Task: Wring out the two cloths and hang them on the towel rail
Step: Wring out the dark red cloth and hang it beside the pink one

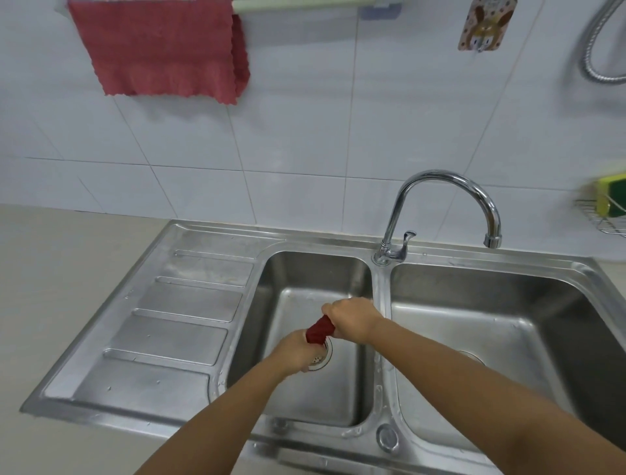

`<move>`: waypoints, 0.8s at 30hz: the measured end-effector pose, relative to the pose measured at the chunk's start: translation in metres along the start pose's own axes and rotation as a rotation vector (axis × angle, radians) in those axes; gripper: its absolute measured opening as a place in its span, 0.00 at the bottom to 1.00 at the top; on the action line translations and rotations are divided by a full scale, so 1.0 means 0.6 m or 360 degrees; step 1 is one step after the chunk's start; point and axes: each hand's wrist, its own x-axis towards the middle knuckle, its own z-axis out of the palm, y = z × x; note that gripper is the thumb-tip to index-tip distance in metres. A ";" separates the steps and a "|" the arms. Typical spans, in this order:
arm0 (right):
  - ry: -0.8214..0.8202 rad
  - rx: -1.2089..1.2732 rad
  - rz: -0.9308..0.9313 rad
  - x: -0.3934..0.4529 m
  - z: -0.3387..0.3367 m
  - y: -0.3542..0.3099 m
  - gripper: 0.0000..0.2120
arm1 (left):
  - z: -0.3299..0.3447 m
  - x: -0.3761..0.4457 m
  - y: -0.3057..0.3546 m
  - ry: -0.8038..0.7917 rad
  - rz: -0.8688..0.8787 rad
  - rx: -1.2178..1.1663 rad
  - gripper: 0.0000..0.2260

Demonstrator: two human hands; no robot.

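Observation:
A dark red wet cloth (319, 330) is twisted into a short roll above the left sink basin (305, 271). My left hand (295, 352) grips its near end and my right hand (354, 319) grips its far end, both fists closed around it, just over the drain. A second red cloth (159, 47) hangs spread over the pale green towel rail (305, 4) on the tiled wall at the upper left.
A chrome faucet (440, 210) arches over the right basin (491, 322). A ribbed draining board (176, 312) lies left of the basins. A wire rack with a yellow-green sponge (609, 196) sits at the right edge, a shower hose (599, 44) above it.

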 end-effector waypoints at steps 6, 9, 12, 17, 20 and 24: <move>-0.0217 0.0802 0.0143 0.010 -0.039 -0.023 0.26 | -0.027 -0.001 -0.021 0.0294 0.0041 0.0206 0.24; -0.0126 0.1186 0.0206 0.008 -0.059 -0.034 0.22 | -0.036 -0.012 -0.028 0.0516 0.0047 0.0331 0.31; 0.0046 0.1476 0.0310 0.004 -0.068 -0.043 0.14 | -0.040 -0.036 -0.027 0.0867 0.0199 0.0526 0.24; 0.0307 0.1672 0.0298 -0.014 -0.068 -0.060 0.07 | -0.046 -0.082 -0.019 0.0932 0.0515 0.0423 0.08; 0.0483 0.1650 0.0383 -0.028 -0.067 -0.072 0.12 | -0.060 -0.103 -0.019 0.0914 0.0543 0.0278 0.06; 0.0542 0.2027 0.0603 -0.032 -0.068 -0.081 0.13 | -0.069 -0.118 -0.020 0.0949 0.0584 0.0070 0.06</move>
